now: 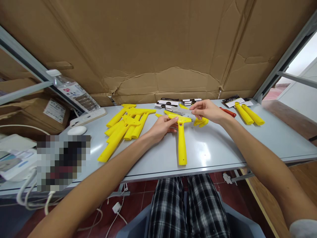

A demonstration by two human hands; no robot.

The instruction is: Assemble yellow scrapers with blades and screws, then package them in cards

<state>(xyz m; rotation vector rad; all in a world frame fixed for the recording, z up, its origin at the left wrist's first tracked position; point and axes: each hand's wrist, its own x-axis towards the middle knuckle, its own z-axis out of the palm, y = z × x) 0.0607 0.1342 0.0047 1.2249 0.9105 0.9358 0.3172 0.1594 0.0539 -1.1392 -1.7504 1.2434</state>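
Lengthwise, the yellow tool's handle (pixel 182 145) points at the person (pixel 168 205), left fingers (pixel 172 121) gripping its head (pixel 182 119), right fingers' (pixel 198 111) hold unclear.

Bottle label (pixel 73 93): apparently a heart (pixel 66 90).

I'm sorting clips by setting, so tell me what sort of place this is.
Likely a small, makeshift workspace, though whether in a home or workshop I can't tell: yellow plastic handle pieces lie heaped on the gray table, with a large cardboard sheet behind it.
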